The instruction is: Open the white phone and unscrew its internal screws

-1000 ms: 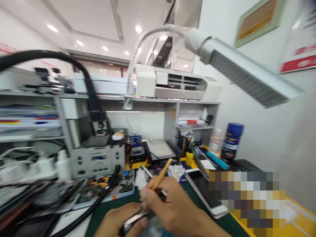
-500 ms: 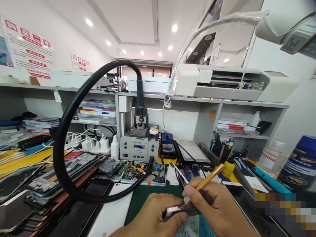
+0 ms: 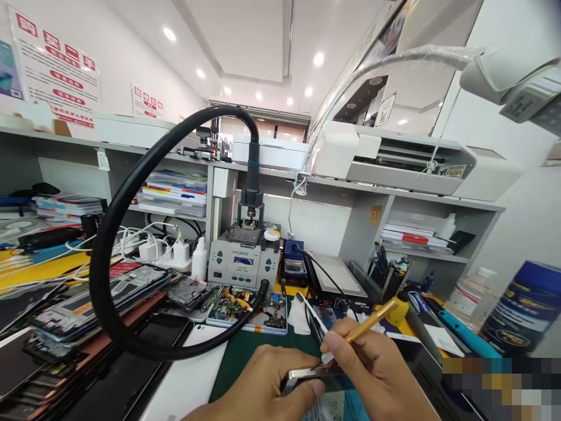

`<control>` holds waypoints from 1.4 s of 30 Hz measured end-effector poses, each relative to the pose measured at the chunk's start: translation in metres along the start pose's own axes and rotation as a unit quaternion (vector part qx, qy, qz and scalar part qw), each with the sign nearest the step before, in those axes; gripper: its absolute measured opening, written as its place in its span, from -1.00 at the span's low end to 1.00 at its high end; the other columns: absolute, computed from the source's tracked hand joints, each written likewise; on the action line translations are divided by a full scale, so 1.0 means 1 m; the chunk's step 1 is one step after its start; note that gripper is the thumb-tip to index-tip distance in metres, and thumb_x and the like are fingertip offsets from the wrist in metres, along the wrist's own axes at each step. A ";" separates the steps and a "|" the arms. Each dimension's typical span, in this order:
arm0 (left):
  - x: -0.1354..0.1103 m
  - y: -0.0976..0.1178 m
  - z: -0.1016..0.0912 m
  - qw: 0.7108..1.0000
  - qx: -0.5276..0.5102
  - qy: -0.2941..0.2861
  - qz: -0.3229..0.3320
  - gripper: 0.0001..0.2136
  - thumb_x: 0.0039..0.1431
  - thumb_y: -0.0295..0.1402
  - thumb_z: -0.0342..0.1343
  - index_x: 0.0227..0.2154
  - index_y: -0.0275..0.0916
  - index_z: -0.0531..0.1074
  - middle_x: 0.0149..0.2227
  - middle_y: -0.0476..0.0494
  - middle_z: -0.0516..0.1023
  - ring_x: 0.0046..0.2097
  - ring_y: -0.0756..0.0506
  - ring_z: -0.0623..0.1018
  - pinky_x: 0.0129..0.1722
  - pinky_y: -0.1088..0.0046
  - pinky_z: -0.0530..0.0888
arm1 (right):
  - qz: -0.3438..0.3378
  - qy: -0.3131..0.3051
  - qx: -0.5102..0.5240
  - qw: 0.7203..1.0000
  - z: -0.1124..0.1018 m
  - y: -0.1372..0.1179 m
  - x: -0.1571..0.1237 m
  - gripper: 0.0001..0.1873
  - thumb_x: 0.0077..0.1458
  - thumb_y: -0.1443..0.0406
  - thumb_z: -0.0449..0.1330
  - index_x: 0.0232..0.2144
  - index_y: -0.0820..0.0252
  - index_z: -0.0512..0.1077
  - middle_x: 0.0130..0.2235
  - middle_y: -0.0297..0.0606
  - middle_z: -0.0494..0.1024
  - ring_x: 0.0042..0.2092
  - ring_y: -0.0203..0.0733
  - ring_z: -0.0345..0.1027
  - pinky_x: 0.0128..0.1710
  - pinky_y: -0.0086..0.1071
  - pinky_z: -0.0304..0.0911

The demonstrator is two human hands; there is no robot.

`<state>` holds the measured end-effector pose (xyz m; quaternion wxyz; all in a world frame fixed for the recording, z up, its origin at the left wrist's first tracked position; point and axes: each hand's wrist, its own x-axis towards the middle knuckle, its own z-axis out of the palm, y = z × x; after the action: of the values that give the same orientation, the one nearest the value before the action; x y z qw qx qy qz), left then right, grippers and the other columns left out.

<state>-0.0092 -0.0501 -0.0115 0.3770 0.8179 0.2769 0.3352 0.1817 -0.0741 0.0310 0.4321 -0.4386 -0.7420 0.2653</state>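
Observation:
My left hand [image 3: 267, 380] is closed around a thin, dark, silver-edged device [image 3: 302, 374] that looks like a phone, tilted on its edge. In my right hand [image 3: 372, 368] a slim tool with a gold handle [image 3: 372, 323] is pinched like a pen. Its pale lower end [image 3: 326, 357] meets the device's upper edge; the very tip is too small to make out. Below both hands lie a green mat [image 3: 234, 356] and a blue-and-white printed sheet or packet [image 3: 328, 407], partly covered.
A thick black hose [image 3: 99, 257] loops from a hot-air station [image 3: 245, 263] in front of my left side. A tray of circuit boards [image 3: 248, 310] stands ahead. Stacked phone parts [image 3: 100, 304] lie left; a spray can [image 3: 521, 310] and a clear bottle [image 3: 473, 295] stand right.
The camera view has tilted and shifted slightly. Both hands keep their grips, and the gold-handled tool stays against the device's edge.

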 end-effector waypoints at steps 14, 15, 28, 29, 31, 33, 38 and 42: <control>-0.002 -0.001 -0.001 0.999 0.030 0.002 0.013 -0.72 0.39 -0.27 0.01 -0.31 -0.28 0.56 -0.40 -0.03 0.51 -0.36 -0.03 0.44 -0.32 0.54 0.35 | 0.069 0.072 0.067 0.993 0.004 0.002 -0.001 -0.49 0.24 -0.12 0.21 -0.45 0.17 0.51 -0.43 -0.27 0.50 -0.38 -0.16 0.43 -0.35 -0.36 0.35; -0.003 -0.002 -0.001 0.999 0.035 0.003 0.013 -0.72 0.39 -0.26 0.01 -0.29 -0.27 0.58 -0.38 -0.04 0.53 -0.35 -0.04 0.47 -0.31 0.54 0.37 | 0.069 0.077 0.068 0.992 0.005 0.002 -0.001 -0.49 0.23 -0.13 0.21 -0.44 0.17 0.51 -0.42 -0.27 0.49 -0.39 -0.16 0.43 -0.35 -0.36 0.35; -0.001 -0.001 0.000 1.000 0.026 0.006 0.012 -0.70 0.37 -0.27 0.02 -0.30 -0.30 0.61 -0.36 -0.08 0.60 -0.36 -0.04 0.51 -0.28 0.56 0.43 | 0.044 -0.014 0.001 0.999 -0.004 0.007 0.003 -0.52 0.33 -0.07 0.12 -0.40 0.17 0.48 -0.40 -0.26 0.51 -0.33 -0.11 0.46 -0.29 -0.32 0.37; -0.001 -0.001 0.000 1.000 0.024 0.006 0.015 -0.70 0.37 -0.26 0.02 -0.29 -0.30 0.61 -0.35 -0.08 0.61 -0.35 -0.05 0.52 -0.27 0.55 0.43 | 0.045 -0.010 0.015 0.999 -0.004 0.006 0.004 -0.53 0.33 -0.06 0.13 -0.41 0.17 0.48 -0.40 -0.27 0.51 -0.33 -0.13 0.45 -0.29 -0.34 0.37; -0.002 -0.001 0.000 1.000 0.022 0.010 0.014 -0.70 0.37 -0.25 0.03 -0.27 -0.30 0.62 -0.32 -0.10 0.63 -0.33 -0.06 0.54 -0.24 0.55 0.45 | 0.048 -0.003 0.033 0.998 -0.005 0.006 0.004 -0.53 0.32 -0.06 0.15 -0.42 0.17 0.47 -0.40 -0.28 0.49 -0.34 -0.14 0.45 -0.29 -0.35 0.37; -0.003 0.000 -0.001 1.000 0.024 0.013 0.010 -0.70 0.38 -0.25 0.03 -0.25 -0.29 0.63 -0.30 -0.10 0.65 -0.31 -0.07 0.57 -0.22 0.54 0.46 | 0.051 -0.003 0.034 0.998 -0.004 0.006 0.004 -0.54 0.32 -0.05 0.16 -0.42 0.18 0.47 -0.40 -0.28 0.49 -0.34 -0.15 0.44 -0.29 -0.35 0.37; -0.003 0.000 -0.001 0.999 0.030 0.017 0.003 -0.70 0.37 -0.22 0.05 -0.20 -0.26 0.64 -0.29 -0.10 0.67 -0.28 -0.09 0.59 -0.22 0.54 0.48 | 0.060 0.000 0.034 0.998 -0.003 0.004 0.003 -0.52 0.31 -0.08 0.16 -0.41 0.19 0.47 -0.40 -0.29 0.48 -0.33 -0.15 0.42 -0.29 -0.35 0.33; -0.003 -0.002 -0.001 1.000 0.028 0.014 0.002 -0.73 0.38 -0.24 0.06 -0.20 -0.25 0.63 -0.29 -0.10 0.65 -0.28 -0.09 0.59 -0.20 0.53 0.48 | 0.071 0.008 0.037 0.997 -0.003 -0.002 0.004 -0.51 0.28 -0.10 0.18 -0.42 0.18 0.45 -0.41 -0.30 0.47 -0.33 -0.15 0.42 -0.29 -0.35 0.33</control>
<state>-0.0118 -0.0505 -0.0136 0.3496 0.8240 0.2891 0.3394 0.1822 -0.0721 0.0354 0.4337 -0.4757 -0.6955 0.3191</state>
